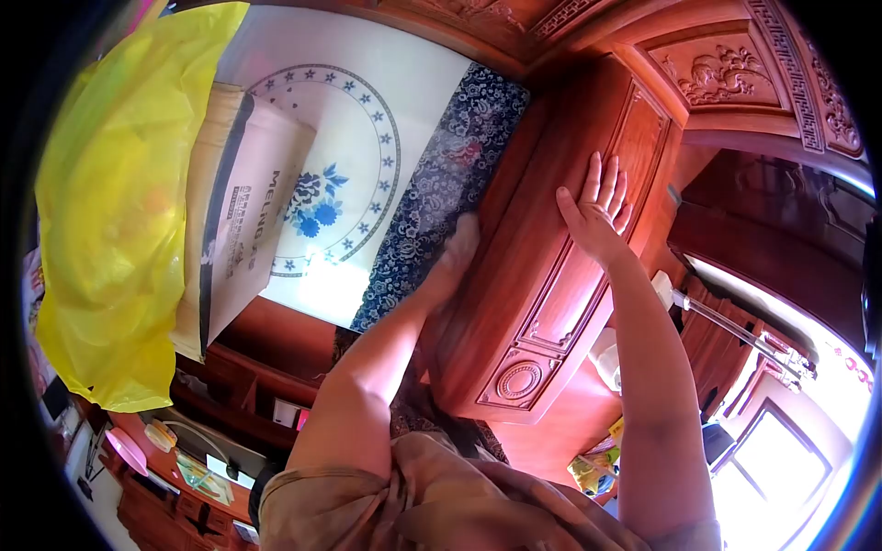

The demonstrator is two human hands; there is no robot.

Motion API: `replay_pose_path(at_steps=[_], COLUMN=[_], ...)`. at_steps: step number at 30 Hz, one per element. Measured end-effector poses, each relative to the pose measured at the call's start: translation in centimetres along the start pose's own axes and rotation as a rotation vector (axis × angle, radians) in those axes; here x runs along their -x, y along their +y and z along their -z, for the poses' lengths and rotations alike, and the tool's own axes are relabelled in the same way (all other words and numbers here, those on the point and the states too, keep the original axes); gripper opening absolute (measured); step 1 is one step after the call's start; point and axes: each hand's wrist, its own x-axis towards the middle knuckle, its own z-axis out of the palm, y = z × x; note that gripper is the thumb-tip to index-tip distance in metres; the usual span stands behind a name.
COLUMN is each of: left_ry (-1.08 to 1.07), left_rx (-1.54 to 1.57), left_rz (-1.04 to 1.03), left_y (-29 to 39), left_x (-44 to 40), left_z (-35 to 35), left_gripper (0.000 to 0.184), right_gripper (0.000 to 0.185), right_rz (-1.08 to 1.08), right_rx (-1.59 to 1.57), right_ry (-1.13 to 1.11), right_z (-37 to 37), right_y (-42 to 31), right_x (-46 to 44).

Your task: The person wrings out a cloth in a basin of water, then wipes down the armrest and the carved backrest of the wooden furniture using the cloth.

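Observation:
My right hand (597, 207) lies with its fingers stretched and spread on the top of a reddish-brown carved wooden piece (551, 248), and nothing is in it. At the near side of that wood, my left hand (459, 243) reaches to the edge of a dark blue patterned border (432, 184). The left fingers are blurred and pale, so I cannot make out whether they hold anything. Beyond the border spreads a glossy white cover (413, 55) with a blue flower and a ring of stars.
A cardboard box (248, 197) with printed letters stands on the left of the white cover. Against it hangs a large yellow plastic bag (119, 211). Carved wooden panels (717, 78) rise at the far right. Below left are a pink dish (127, 450) and shelves.

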Motion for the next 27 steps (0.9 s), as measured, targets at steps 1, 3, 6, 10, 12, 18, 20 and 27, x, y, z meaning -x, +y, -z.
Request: replay_pose_path(at_steps=[1, 3, 6, 10, 12, 18, 20, 27], left_ry=[0.176, -0.396, -0.267, -0.103, -0.172, -0.668, -0.622, -0.45], left_rx=[-0.593, -0.412, -0.481, -0.132, 0.04, 1.381, 1.41, 1.537], left_rz=[-0.135, -0.538, -0.48, -0.528, -0.478, 0.54, 0.54, 0.548], left_y=[0.0, -0.2, 1.5, 2.0, 2.8, 1.1, 0.5, -1.3], left_x=[1.7, 4.8, 12.7, 18.0, 17.4, 1.1, -3.8, -18.8], left_z=[0.5, 2.0, -2.8, -7.7, -8.9, -4.8, -4.6, -4.0], left_gripper=[0.065, 0.06, 0.053, 0.042, 0.043, 0.046, 0.047, 0.053], right_gripper=[0.076, 0.077, 0.078, 0.079, 0.079, 0.077, 0.077, 0.076], right_rz=[0.0, 0.002, -0.021, -0.023, -0.006, 0.003, -0.001, 0.009], right_rx=[-0.002, -0.009, 0.013, 0.014, -0.003, -0.009, -0.012, -0.021], right_ry=[0.0, -0.002, -0.03, -0.053, -0.056, -0.052, -0.073, -0.076], right_z=[0.1, 0.1, 0.1, 0.4, 0.6, 0.8, 1.1, 1.3], right_y=[-0.1, -0.2, -0.2, -0.3, -0.3, -0.5, -0.6, -0.7], right_x=[0.0, 0.2, 0.0, 0.2, 0.1, 0.3, 0.5, 0.5])
